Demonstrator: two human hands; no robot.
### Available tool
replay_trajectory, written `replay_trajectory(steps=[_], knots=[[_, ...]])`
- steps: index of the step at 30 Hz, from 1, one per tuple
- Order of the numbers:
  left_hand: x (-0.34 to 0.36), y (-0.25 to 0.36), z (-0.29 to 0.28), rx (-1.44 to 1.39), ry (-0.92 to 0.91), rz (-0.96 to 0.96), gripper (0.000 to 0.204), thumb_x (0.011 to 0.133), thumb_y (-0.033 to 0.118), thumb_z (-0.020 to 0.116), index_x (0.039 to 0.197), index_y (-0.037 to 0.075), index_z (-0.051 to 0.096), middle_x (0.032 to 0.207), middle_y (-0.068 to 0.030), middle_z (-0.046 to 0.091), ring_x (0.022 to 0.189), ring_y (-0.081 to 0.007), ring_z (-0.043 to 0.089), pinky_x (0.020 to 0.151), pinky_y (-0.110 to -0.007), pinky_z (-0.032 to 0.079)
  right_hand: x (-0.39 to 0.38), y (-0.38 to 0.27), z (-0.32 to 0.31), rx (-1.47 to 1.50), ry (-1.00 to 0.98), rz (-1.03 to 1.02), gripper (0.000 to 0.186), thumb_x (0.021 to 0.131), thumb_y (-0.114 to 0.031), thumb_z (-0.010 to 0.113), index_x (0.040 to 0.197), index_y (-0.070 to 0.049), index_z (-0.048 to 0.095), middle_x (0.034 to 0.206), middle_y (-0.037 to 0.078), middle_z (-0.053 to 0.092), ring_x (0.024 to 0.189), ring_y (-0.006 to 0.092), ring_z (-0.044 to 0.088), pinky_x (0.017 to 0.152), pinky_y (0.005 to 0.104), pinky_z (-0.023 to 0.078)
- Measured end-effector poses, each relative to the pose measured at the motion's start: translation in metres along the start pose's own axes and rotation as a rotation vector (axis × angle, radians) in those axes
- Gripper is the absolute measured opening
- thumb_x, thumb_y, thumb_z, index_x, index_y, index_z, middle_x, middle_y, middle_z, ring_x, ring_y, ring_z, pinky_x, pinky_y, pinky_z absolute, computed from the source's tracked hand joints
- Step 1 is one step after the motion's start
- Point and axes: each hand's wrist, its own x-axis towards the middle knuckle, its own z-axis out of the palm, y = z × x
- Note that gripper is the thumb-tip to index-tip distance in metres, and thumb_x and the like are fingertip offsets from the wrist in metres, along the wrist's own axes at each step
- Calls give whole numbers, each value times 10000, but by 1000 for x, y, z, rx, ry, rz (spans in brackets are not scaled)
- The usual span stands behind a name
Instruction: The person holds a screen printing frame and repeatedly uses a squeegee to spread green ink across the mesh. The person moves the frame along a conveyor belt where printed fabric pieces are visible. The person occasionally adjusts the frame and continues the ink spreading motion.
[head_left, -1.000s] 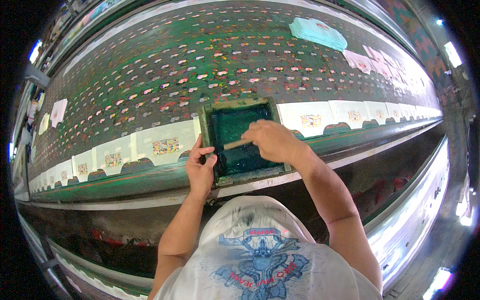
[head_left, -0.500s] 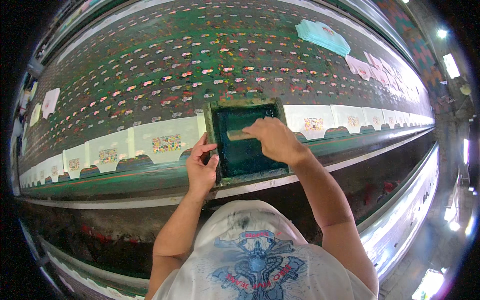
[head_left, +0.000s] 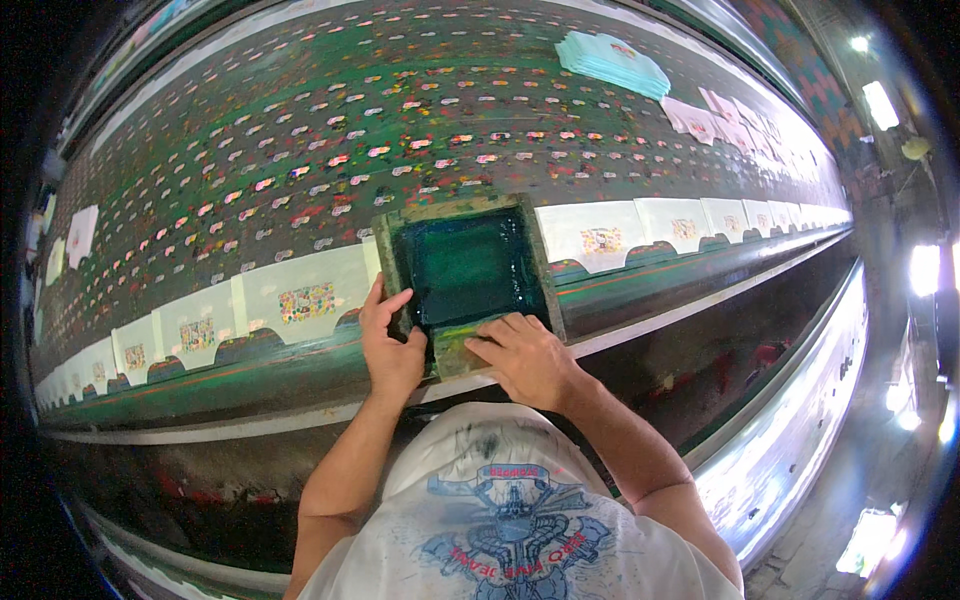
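A square screen-printing frame (head_left: 455, 207) with dark green ink inside sits on the long printing table (head_left: 330, 120), among white fabric pieces. My left hand (head_left: 392, 340) grips the frame's left side, thumb low and fingers along the rail. My right hand (head_left: 525, 365) is at the frame's near end, fingers bent over a squeegee (head_left: 452, 345), which lies crosswise there and is partly hidden by them.
Printed white pieces (head_left: 305, 300) line the near edge on both sides. A pale turquoise stack (head_left: 612, 62) and pink pieces (head_left: 705, 122) lie at the back right. A metal rail (head_left: 640, 330) runs in front; lamps glare at right.
My right hand has moved with the squeegee from the middle of the frame down to its near end, uncovering the ink surface. My left hand still grips the left side.
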Motion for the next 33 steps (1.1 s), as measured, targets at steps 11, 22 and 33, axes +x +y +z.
replay_trajectory(steps=[11,22,33], knots=[[0,27,49,-134,101,79,442,755,-172,664,1120,50,775,1721,-295,502,1602,-393,480,1318,-483,335,-95,91,8,510,578,447,375,975,-14,774,1350,3,764,1441,218,709,1344,379,683,1135,439,539],[-2,47,238,-527,37,161,429,749,-165,671,1135,-7,773,1736,-300,478,1617,-342,473,1310,-451,341,-195,231,-42,504,678,399,372,956,-21,778,1326,7,773,1420,219,735,1343,376,691,1170,455,519],[-14,65,273,-405,47,-74,437,738,-201,665,1101,21,765,1764,-263,466,1633,-323,465,1301,-416,356,-234,290,-68,612,599,277,403,945,-22,787,1347,0,766,1443,219,723,1367,388,677,1171,462,521]])
